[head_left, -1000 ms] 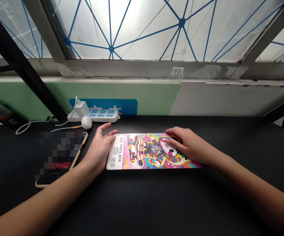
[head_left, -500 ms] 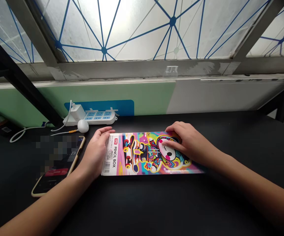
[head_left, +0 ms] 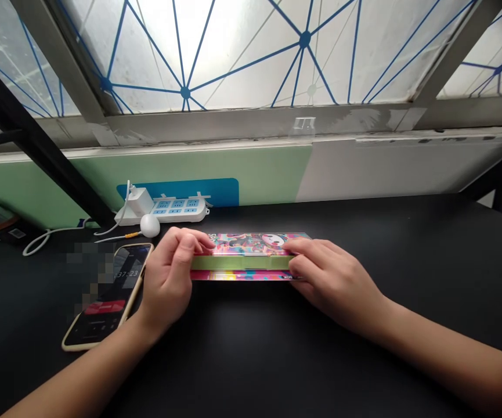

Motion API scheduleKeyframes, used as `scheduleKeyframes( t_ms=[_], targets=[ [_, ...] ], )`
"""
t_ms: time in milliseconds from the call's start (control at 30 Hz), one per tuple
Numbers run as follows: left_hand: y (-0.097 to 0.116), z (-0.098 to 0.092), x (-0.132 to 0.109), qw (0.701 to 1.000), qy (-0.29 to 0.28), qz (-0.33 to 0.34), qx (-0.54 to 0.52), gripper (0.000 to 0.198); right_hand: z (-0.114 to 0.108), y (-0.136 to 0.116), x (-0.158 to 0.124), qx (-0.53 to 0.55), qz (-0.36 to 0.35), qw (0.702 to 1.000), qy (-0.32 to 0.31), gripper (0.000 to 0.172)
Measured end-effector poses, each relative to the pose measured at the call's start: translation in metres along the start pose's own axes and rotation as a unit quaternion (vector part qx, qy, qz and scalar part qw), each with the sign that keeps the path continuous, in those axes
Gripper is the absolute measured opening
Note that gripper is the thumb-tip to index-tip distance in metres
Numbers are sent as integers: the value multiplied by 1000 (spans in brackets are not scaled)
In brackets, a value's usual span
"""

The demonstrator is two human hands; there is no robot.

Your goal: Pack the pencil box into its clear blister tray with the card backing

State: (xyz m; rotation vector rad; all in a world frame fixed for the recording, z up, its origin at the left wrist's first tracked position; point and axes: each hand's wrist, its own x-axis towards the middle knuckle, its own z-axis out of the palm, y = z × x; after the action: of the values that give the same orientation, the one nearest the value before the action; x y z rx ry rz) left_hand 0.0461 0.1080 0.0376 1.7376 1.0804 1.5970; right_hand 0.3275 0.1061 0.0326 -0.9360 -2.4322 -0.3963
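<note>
Under a frosted window [head_left: 233,52], a black worktop [head_left: 364,249] runs along a green wall panel [head_left: 216,165]. A white power strip [head_left: 176,210] sits near its back edge, and a phone in a gold case [head_left: 107,296] lies left of centre. Mid-worktop, a pencil box [head_left: 251,242] rests edge-on to the view, with a green band [head_left: 242,262] showing between its pink printed faces. The left hand [head_left: 169,273] and right hand [head_left: 331,284] clasp its two ends, a hold that steadies the box from both sides.
</note>
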Motion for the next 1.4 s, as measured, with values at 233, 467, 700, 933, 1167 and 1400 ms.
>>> scheduleKeyframes(
  t_ms=[233, 467, 700, 933, 1167, 1400],
  targets=[
    [-12, -14, 13, 920, -220, 117, 303, 35, 11, -4, 0, 43, -55, 997, -29, 16],
    [-26, -10, 9, 822, -333, 88, 454, 65, 14, -3, -2, 87, -43, 993, -66, 31],
    [-20, -11, 10, 830, -338, 103, 433, 65, 17, 14, -1, 128, 46, 984, -113, 54],
    [-19, -9, 8, 831, -342, 87, 429, 70, 17, 38, -1, 175, 121, 966, -149, 76],
    [-24, -7, 5, 845, -307, 108, 424, 69, 14, 31, 2, 111, 87, 984, -109, 73],
    [-5, -5, 0, 812, -233, 216, 489, 79, 2, 18, 3, 2, 28, 999, -29, 83]
  ],
)
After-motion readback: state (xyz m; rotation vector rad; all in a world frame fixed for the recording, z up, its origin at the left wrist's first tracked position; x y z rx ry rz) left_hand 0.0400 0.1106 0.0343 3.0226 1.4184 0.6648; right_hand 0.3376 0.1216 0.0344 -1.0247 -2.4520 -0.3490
